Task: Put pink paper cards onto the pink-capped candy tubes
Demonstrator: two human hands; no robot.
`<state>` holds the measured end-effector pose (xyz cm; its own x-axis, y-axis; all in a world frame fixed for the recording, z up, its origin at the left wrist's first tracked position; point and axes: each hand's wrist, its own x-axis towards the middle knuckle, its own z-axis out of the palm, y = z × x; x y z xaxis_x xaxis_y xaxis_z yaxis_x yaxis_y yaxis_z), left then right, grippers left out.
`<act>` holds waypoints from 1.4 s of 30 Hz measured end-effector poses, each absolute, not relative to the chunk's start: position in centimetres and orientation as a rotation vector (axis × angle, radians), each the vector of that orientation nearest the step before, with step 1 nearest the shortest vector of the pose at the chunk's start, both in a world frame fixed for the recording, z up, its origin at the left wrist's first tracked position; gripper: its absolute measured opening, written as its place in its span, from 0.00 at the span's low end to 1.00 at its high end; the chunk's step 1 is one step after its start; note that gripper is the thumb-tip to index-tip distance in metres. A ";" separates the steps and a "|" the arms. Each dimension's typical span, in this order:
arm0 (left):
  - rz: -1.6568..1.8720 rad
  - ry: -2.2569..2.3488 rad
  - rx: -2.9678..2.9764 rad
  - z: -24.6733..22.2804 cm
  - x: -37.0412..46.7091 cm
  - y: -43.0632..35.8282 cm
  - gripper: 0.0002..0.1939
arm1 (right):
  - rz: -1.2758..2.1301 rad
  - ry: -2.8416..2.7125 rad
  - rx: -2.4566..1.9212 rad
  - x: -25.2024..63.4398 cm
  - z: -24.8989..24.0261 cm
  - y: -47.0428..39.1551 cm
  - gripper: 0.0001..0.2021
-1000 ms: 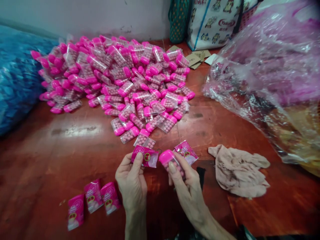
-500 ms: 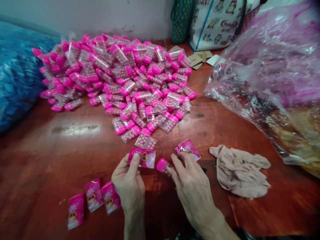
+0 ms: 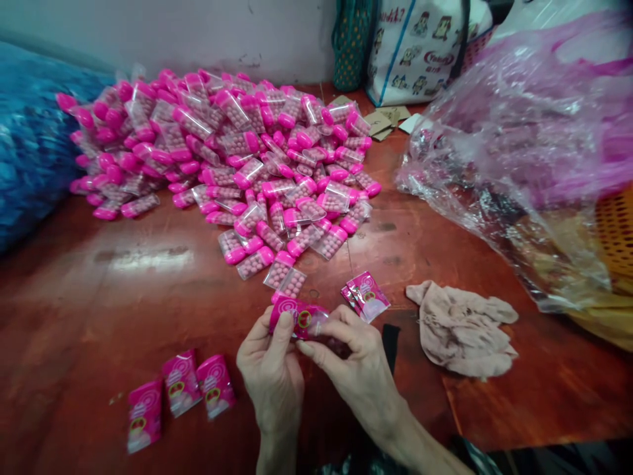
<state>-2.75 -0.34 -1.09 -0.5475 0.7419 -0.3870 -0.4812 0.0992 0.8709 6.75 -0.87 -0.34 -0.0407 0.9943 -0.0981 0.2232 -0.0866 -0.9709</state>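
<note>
My left hand [image 3: 274,373] is closed on a printed pink plastic sleeve [image 3: 299,318], thumb on top. At the sleeve's right end, my right hand [image 3: 359,363] is closed with thumb and fingers around a small clear candy box, now mostly hidden by fingers and sleeve. Whether the box is inside the sleeve I cannot tell. Just beyond the hands lies a heap of pink-capped candy boxes [image 3: 291,284] filled with round pink candies. A few flat pink sleeves [image 3: 368,297] lie beyond my right hand. Left of my left hand rest three sleeved candy boxes [image 3: 181,382].
A crumpled beige cloth [image 3: 465,330] lies on the right of the wooden table [image 3: 148,297], near a black strip [image 3: 390,343]. A large clear and pink plastic bag [image 3: 519,132] fills the right side. A blue bag [image 3: 34,145] stands left, a printed tote [image 3: 420,53] behind.
My right hand has moved left and up, bringing the candy box against the open end of the sleeve. The sleeve in my left hand has shifted slightly right. The view has turned a little.
</note>
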 end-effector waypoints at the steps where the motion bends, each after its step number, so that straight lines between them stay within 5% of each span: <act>1: 1.612 1.380 0.265 -1.2 -3.0 -0.3 0.04 | 1.207 -1.404 -1.422 6.8 -0.3 -1.0 0.02; 25: 1.299 1.191 0.359 -1.8 -5.1 -0.8 0.07 | 0.852 -1.408 -1.295 7.2 -0.8 -1.3 0.09; 31: 1.298 1.257 0.315 -1.8 -6.0 -1.6 0.05 | 1.057 -1.417 -1.316 7.1 -1.5 -1.8 0.11; 36: 1.511 1.450 0.155 -2.0 -8.2 -2.0 0.07 | 0.812 -1.389 -1.440 7.3 -2.9 -2.0 0.14; 42: 1.545 1.454 0.127 -2.3 -8.9 -1.5 0.05 | 0.451 -2.073 -1.871 6.0 -3.9 -2.3 0.14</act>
